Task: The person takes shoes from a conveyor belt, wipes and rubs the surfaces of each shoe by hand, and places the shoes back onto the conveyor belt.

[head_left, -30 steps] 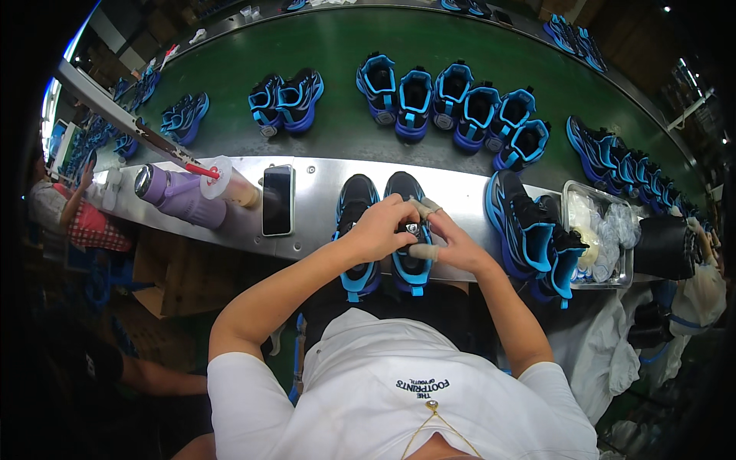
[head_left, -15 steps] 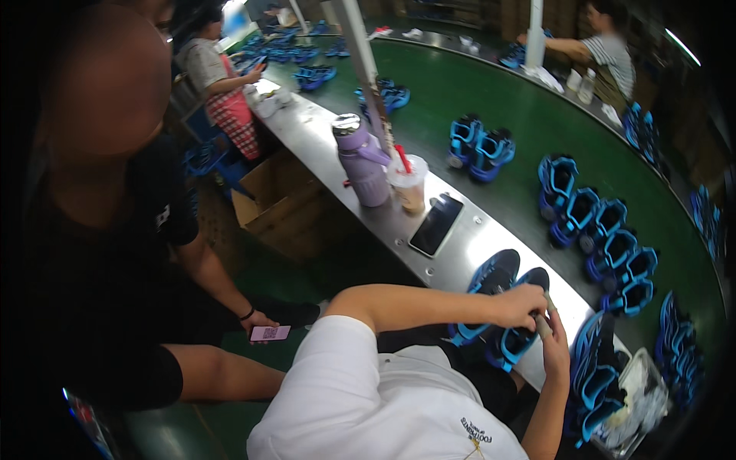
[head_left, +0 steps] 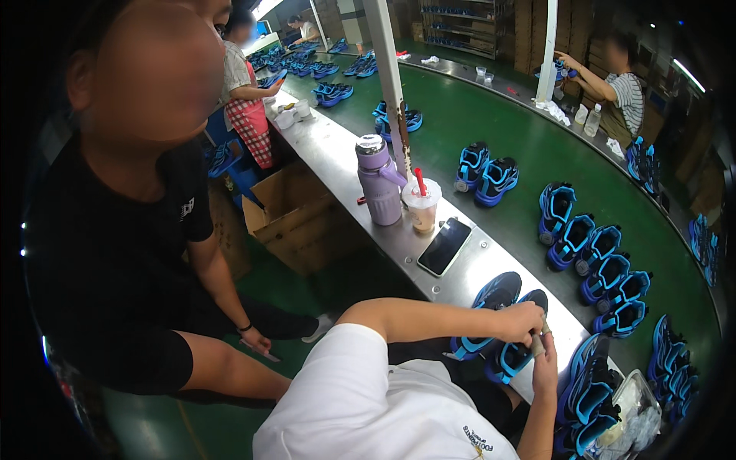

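My left hand [head_left: 523, 320] is closed over the right one of two blue-and-black sneakers on the bench's near edge. Fingers of my right hand [head_left: 545, 356], wearing tan finger covers, meet it there in a pinch. Whatever the fingers hold is too small or hidden to make out. Beneath the hands, the right sneaker [head_left: 508, 363] shows its light-blue collar lining. Beside it on the left, partly behind my forearm, sits the other sneaker [head_left: 497, 291]. More sneakers [head_left: 581, 383] are crowded just right of my right hand.
The steel bench [head_left: 395, 254] carries a phone [head_left: 445, 246], a drink cup [head_left: 422, 207] and a purple flask [head_left: 379, 184]. Sneakers [head_left: 602, 249] stand in rows on the green belt [head_left: 452, 107]. A plastic tub [head_left: 635, 414] sits right. A person in black [head_left: 115, 222] is close at left.
The view has shifted, so the bench and its things appear slightly lower. My hands stay together over the right sneaker. The person at left has turned the phone in their hand edge-on.
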Demonstrator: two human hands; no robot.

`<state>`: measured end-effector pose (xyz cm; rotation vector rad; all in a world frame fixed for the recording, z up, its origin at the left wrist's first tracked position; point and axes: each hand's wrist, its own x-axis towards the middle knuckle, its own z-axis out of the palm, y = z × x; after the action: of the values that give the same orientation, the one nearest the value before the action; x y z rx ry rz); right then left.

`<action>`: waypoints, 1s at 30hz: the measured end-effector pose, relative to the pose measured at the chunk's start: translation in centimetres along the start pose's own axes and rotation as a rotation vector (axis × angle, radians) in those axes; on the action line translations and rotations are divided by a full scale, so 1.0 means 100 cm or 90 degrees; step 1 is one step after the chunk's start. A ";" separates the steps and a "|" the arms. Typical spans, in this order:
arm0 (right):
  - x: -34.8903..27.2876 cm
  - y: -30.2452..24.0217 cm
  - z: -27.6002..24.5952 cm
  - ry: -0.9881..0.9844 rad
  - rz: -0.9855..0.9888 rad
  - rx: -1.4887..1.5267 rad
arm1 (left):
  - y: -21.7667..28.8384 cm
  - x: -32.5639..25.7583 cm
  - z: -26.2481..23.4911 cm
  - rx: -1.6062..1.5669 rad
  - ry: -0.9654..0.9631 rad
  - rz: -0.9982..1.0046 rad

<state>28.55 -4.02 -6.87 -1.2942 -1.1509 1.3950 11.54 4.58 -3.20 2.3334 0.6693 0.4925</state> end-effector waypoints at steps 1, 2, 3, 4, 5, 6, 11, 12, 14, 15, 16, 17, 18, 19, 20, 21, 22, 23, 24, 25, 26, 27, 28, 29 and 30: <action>-0.008 0.000 0.002 -0.002 -0.018 0.041 | 0.013 -0.008 -0.008 -0.001 0.024 0.010; -0.015 -0.005 0.004 0.002 -0.022 0.042 | 0.014 -0.013 -0.015 0.001 0.022 0.014; -0.025 -0.010 0.005 0.004 -0.020 -0.027 | 0.015 -0.019 -0.023 -0.014 0.131 0.004; -0.033 -0.012 0.010 0.007 -0.016 -0.095 | 0.016 -0.022 -0.032 -0.029 0.237 -0.006; -0.036 -0.010 0.016 -0.004 -0.018 -0.089 | 0.003 -0.026 -0.039 0.016 0.243 -0.033; -0.035 -0.002 0.022 0.021 -0.017 -0.060 | -0.010 -0.031 -0.046 0.061 0.249 -0.061; -0.017 0.045 -0.010 0.191 -0.050 -0.317 | -0.038 -0.040 -0.047 -0.087 -0.056 -0.062; -0.024 0.029 -0.012 0.192 -0.100 -0.240 | -0.035 -0.042 -0.047 -0.090 -0.057 -0.061; -0.037 0.007 -0.035 0.187 -0.043 -0.254 | -0.021 -0.048 -0.050 -0.061 -0.059 -0.067; -0.043 0.006 -0.046 0.212 -0.071 -0.278 | -0.015 -0.050 -0.048 -0.060 -0.027 -0.074; -0.048 -0.006 -0.047 0.231 -0.099 -0.304 | -0.015 -0.051 -0.042 -0.062 -0.026 -0.074; -0.058 -0.024 -0.049 0.227 -0.053 -0.340 | -0.015 -0.053 -0.033 -0.026 0.023 -0.063; -0.060 -0.024 -0.059 0.232 -0.102 -0.449 | -0.013 -0.054 -0.026 0.010 0.068 -0.048; -0.063 -0.040 -0.053 0.253 -0.187 -0.477 | -0.010 -0.057 -0.022 0.005 0.127 -0.029; -0.063 -0.054 -0.047 0.272 -0.272 -0.503 | -0.007 -0.059 -0.020 0.002 0.126 -0.033; -0.059 -0.045 -0.051 0.316 -0.268 -0.503 | 0.002 -0.062 -0.022 -0.024 0.176 -0.072; -0.055 -0.056 -0.039 0.314 -0.266 -0.503 | 0.006 -0.062 -0.022 -0.047 0.228 -0.113; -0.047 -0.070 -0.020 0.234 -0.286 -0.462 | 0.004 -0.061 -0.019 -0.048 0.229 -0.116; -0.038 -0.085 0.000 0.151 -0.307 -0.421 | 0.000 -0.061 -0.016 -0.049 0.223 -0.099; -0.029 -0.085 0.014 0.133 -0.287 -0.428 | -0.002 -0.061 -0.015 -0.052 0.216 -0.079; -0.014 -0.076 0.025 0.115 -0.269 -0.433 | -0.004 -0.061 -0.019 -0.052 0.218 -0.081; 0.000 -0.069 0.032 0.100 -0.256 -0.412 | -0.006 -0.063 -0.028 -0.120 0.134 -0.076; 0.015 -0.061 0.040 0.084 -0.243 -0.389 | -0.007 -0.065 -0.035 -0.186 0.050 -0.071; 0.030 -0.054 0.047 0.087 -0.262 -0.391 | -0.005 -0.063 -0.037 -0.184 0.022 -0.083; 0.047 -0.040 0.047 0.090 -0.278 -0.391 | 0.003 -0.059 -0.035 -0.236 0.054 -0.120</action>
<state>23.67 1.06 -3.61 -1.4034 -1.7135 0.6372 5.15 2.65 -1.53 1.8908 0.7591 0.5780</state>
